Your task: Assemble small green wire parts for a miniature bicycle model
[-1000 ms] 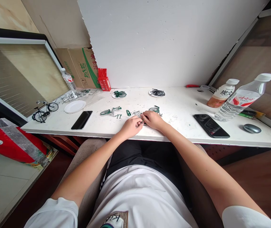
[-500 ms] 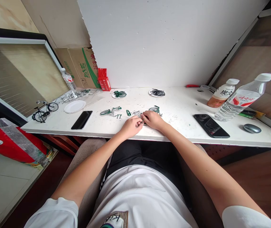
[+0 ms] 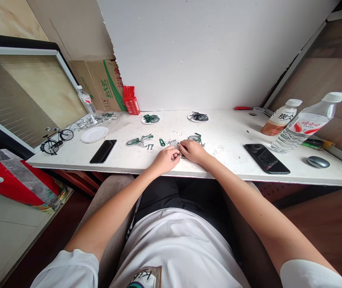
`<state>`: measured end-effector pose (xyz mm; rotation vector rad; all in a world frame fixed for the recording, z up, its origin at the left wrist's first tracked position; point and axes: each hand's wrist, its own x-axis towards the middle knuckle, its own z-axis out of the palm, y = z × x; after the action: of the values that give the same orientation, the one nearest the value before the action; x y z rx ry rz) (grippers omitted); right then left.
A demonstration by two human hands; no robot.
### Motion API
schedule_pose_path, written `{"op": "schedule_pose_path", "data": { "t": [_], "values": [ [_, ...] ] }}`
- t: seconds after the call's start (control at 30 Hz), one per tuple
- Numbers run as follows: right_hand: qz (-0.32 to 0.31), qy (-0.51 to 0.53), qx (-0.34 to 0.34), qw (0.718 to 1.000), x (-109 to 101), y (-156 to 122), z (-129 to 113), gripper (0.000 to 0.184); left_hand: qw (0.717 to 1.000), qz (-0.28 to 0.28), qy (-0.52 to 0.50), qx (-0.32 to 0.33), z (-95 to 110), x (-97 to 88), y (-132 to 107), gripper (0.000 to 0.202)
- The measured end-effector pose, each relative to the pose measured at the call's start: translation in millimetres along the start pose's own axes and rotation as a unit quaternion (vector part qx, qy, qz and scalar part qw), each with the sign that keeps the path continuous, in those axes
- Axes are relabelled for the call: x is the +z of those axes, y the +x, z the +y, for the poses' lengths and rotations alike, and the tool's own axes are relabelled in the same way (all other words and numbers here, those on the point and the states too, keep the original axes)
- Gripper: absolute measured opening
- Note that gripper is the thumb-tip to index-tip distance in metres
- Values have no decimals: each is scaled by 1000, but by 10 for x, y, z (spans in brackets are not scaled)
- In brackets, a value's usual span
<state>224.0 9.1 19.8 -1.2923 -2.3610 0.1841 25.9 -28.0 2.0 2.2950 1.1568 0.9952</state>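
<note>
My left hand (image 3: pixel 165 158) and my right hand (image 3: pixel 192 151) meet at the near middle of the white table (image 3: pixel 225 168). Both are pinched together around a small dark part (image 3: pixel 179 153) that is too small to name. Just beyond my fingers lie green model-bicycle pieces: a partly built green frame with a wheel (image 3: pixel 139 140), a small green piece (image 3: pixel 162 142), and another green wheel assembly (image 3: pixel 196 138).
A finished black model bicycle (image 3: pixel 55 140) stands at the table's left end, by a white plate (image 3: pixel 94 134) and a black phone (image 3: pixel 103 151). Two small plates of parts (image 3: pixel 151 119) (image 3: pixel 198 117) sit at the back. Right: a second phone (image 3: pixel 266 158), two bottles (image 3: pixel 281 118) (image 3: pixel 305 124), a mouse (image 3: pixel 317 162).
</note>
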Motion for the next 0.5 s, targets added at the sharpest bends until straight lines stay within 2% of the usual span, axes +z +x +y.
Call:
{"op": "schedule_pose_path", "data": {
  "t": [0.5],
  "values": [
    [3, -2, -4, 1000, 16, 2, 19, 37, 1000, -1, -1, 4, -12, 5, -2, 14]
  ]
}}
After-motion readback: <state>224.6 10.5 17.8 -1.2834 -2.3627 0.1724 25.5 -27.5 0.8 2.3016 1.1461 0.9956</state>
